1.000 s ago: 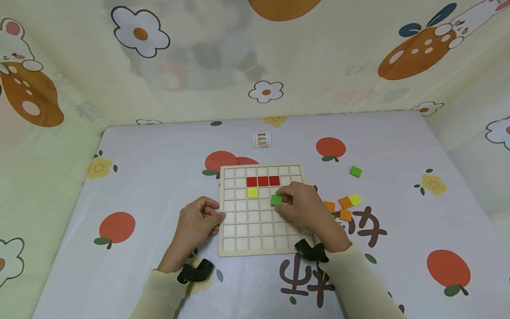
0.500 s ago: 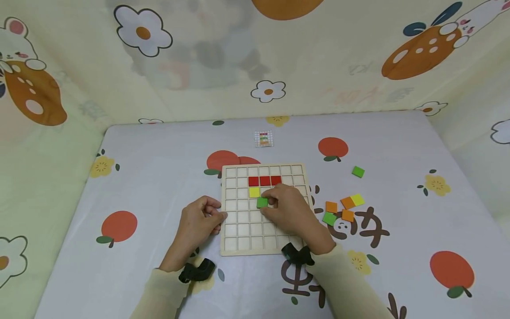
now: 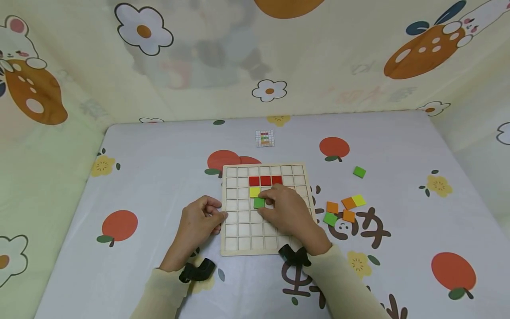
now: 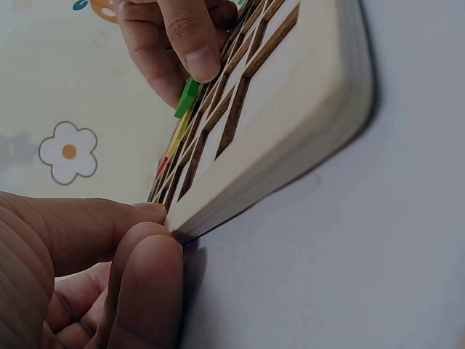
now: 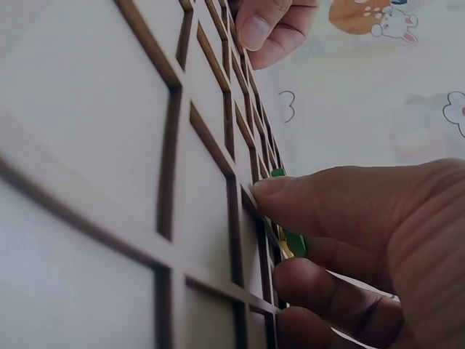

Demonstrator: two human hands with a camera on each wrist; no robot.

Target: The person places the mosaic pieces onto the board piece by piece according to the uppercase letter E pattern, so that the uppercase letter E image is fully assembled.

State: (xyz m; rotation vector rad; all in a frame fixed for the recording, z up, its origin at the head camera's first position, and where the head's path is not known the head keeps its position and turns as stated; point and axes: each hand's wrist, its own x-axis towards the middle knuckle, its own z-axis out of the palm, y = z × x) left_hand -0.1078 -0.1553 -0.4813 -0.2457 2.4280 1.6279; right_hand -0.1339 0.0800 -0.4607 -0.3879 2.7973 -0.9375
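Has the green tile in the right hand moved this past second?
Yes, leftward in the head view: against the board, the green tile in the right hand went from below the rightmost red tile to below the yellow tile.

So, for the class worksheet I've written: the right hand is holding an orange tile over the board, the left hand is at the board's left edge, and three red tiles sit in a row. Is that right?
Not quite: the tile in the right hand is green, not orange; the head view shows it. The left hand is at the left edge of the board, and three red tiles sit in a row.
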